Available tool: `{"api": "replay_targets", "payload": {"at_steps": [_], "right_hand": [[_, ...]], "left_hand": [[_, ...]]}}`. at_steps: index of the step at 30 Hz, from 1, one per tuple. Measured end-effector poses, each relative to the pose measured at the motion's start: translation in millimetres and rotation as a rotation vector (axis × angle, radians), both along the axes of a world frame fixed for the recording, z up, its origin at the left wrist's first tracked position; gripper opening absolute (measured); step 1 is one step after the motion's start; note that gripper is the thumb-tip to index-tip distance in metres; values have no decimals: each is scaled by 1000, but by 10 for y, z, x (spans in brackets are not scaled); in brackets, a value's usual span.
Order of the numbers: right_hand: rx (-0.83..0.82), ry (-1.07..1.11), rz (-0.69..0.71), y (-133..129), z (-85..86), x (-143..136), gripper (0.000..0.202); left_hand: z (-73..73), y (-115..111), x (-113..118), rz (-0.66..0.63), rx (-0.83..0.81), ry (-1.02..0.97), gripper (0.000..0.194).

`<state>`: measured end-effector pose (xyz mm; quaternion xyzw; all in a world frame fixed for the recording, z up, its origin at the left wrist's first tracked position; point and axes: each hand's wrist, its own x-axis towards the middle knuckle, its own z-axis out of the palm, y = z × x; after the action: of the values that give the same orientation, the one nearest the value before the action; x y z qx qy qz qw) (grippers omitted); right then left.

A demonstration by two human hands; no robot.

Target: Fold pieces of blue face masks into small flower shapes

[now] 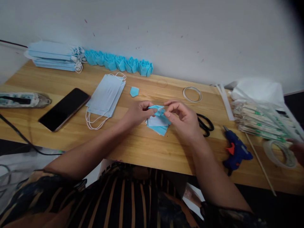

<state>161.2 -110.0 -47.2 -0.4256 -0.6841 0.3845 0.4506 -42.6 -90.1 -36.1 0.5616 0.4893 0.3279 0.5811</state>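
Between both hands is a small folded blue piece of mask fabric (159, 111), above the middle of the table. My left hand (139, 113) pinches its left side between thumb and fingers. At its right edge, the thumb and forefinger of my right hand (181, 118) are closed on it; a whitish bit shows near those fingertips. Just below lie cut blue and white fabric pieces (158, 125), partly covered by the held piece. A single small blue cut piece (134, 91) rests farther back. Black-handled scissors (206, 124) lie beside my right hand, their blades hidden under it.
Left are a phone (64, 109), face masks (106, 95), a mask stack (53, 55) and a power strip (23, 99). Blue fabric flowers (118, 62) line the wall. Right are a tape ring (192, 94), glue gun (236, 150), thin stick (260, 163), tape roll (268, 150) and another person's hand (298, 150).
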Motion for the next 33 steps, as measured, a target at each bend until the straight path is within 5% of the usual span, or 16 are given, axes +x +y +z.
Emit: {"api": "replay_targets", "payload": {"at_steps": [7,10,14,22,28,33], "right_hand": [[66,110,-34,26,-11,-8,11],[102,181,-104,48,-61,-47,28],[143,67,-146,37,-101,-114,44],[258,-156,-227,-20,-61,-163,35],[386,-249,-166,-46,-23,-139,37],[340,-236,-126,-54,1,-122,41]], "left_hand": [[4,-7,-10,19,-4,1,18],[1,0,-9,6,-25,0,19],[20,2,8,-36,-55,-5,16],[45,-37,44,-56,-77,-10,21],[7,-25,28,-30,-119,-44,20],[38,-27,29,-19,-106,-45,22]]}}
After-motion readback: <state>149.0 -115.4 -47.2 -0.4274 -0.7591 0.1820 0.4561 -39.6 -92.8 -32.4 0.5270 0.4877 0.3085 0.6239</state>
